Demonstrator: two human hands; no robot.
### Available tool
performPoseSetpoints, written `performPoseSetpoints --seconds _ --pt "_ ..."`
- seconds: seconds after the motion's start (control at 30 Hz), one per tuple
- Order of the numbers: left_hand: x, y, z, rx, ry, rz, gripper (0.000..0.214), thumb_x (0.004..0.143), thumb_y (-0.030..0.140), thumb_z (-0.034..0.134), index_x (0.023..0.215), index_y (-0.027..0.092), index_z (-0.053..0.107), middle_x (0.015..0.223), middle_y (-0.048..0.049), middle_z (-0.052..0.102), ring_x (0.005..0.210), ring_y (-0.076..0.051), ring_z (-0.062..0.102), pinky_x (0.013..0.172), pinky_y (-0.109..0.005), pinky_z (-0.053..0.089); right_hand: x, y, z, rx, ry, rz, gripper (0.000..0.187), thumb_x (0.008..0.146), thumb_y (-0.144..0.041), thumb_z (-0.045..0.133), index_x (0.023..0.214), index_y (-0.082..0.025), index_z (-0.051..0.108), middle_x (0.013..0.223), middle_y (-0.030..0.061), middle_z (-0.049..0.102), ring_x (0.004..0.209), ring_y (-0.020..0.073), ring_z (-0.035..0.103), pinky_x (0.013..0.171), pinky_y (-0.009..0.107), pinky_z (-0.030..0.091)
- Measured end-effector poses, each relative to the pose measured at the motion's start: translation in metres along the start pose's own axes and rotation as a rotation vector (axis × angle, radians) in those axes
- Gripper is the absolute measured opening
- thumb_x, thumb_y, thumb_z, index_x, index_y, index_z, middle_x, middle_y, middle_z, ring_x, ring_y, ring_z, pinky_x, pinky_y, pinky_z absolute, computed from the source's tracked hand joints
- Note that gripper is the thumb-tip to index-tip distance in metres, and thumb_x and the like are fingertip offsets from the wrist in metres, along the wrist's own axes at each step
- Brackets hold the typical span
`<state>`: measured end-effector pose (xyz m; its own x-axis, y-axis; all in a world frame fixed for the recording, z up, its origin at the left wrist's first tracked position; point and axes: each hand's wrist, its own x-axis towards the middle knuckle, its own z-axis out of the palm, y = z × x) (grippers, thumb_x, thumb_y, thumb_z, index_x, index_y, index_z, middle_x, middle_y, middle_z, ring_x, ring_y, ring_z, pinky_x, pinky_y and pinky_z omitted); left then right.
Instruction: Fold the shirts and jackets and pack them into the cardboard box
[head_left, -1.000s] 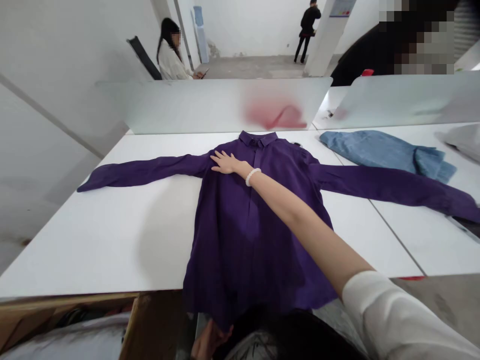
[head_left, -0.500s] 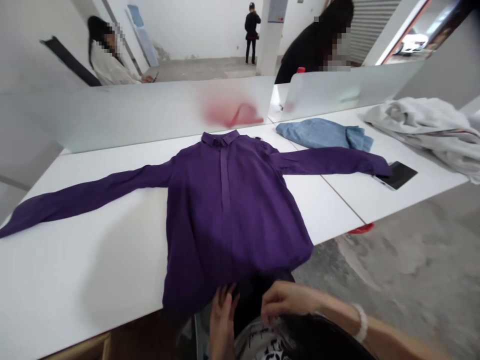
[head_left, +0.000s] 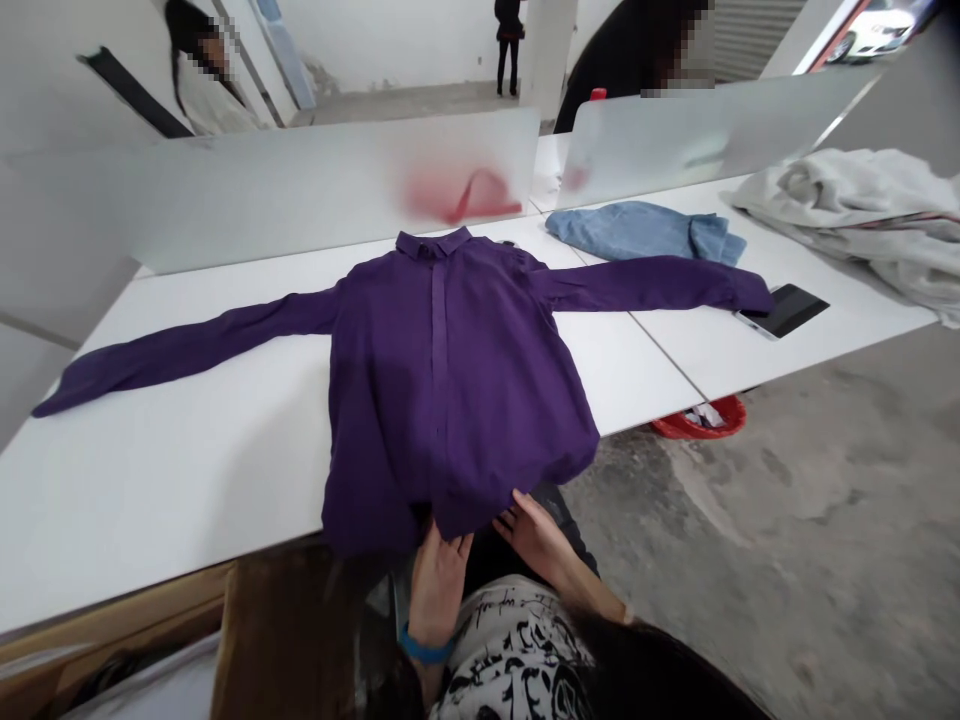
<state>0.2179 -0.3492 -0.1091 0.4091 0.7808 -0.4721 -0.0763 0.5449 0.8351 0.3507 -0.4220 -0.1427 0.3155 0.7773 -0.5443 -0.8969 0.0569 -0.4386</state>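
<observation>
A purple long-sleeved button-up shirt (head_left: 442, 380) lies face up on the white desk (head_left: 187, 500), sleeves spread wide, hem at the near edge. The left hand (head_left: 437, 585) and right hand (head_left: 534, 532) sit spread-fingered at that hem; I cannot tell whether either grips it. A black tablet (head_left: 787, 310) lies just beside one cuff.

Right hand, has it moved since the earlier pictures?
Yes: the right hand has moved toward the person, away from the purple long-sleeved shirt's collar, and now sits at its hem, by the white table's near edge.
</observation>
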Motion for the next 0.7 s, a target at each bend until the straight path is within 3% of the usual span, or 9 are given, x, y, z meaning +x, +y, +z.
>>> performPoseSetpoints --seconds 0.13,0.3,0.47,0.57,0.7 --pt "-0.015 0.006 0.016 -0.095 -0.158 0.028 0.053 0.079 0.063 0.05 0.108 0.022 0.067 0.123 -0.0109 0.062 0.122 -0.031 0.05 0.104 -0.053 0.038 -0.012 -0.008 -0.009 0.07 -0.179 0.096 0.033 0.078 -0.051 0.062 0.099 -0.025 0.064 0.102 -0.0008 0.07 0.093 0.0144 0.063 0.087 0.03 0.047" --pt "-0.036 0.036 0.041 0.194 -0.349 0.139 0.046 0.082 0.042 0.06 0.12 0.016 0.061 0.121 -0.0103 0.064 0.117 -0.026 0.055 0.104 -0.039 0.04 -0.025 0.002 -0.013 0.087 -0.21 0.179 0.032 0.071 -0.042 0.069 0.094 -0.02 0.066 0.095 0.0029 0.071 0.091 0.0178 0.064 0.091 0.036 0.047" --pt "-0.043 0.057 0.066 0.246 -0.493 0.197 0.046 0.084 0.041 0.056 0.121 0.014 0.059 0.117 -0.0096 0.066 0.113 -0.026 0.057 0.1 -0.037 0.044 -0.024 -0.003 -0.023 0.133 -0.157 -0.012 0.019 0.067 -0.032 0.063 0.084 -0.024 0.064 0.09 0.0014 0.071 0.099 0.0202 0.062 0.096 0.038 0.046" --pt "-0.041 0.054 0.069 0.22 -0.496 0.207 0.045 0.086 0.04 0.055 0.123 0.014 0.059 0.119 -0.0096 0.065 0.114 -0.025 0.057 0.099 -0.036 0.044 -0.027 -0.013 -0.028 0.174 -0.092 -0.06 0.017 0.073 -0.029 0.059 0.088 -0.024 0.064 0.092 0.0001 0.072 0.098 0.0172 0.064 0.095 0.035 0.047" --pt "-0.032 0.037 0.051 0.207 -0.346 0.212 0.044 0.083 0.041 0.058 0.119 0.015 0.061 0.119 -0.0094 0.065 0.114 -0.024 0.057 0.099 -0.034 0.044 -0.035 -0.02 -0.033 0.166 -0.093 -0.064 0.018 0.079 -0.028 0.061 0.096 -0.024 0.065 0.099 -0.0011 0.072 0.096 0.0136 0.066 0.093 0.031 0.048"
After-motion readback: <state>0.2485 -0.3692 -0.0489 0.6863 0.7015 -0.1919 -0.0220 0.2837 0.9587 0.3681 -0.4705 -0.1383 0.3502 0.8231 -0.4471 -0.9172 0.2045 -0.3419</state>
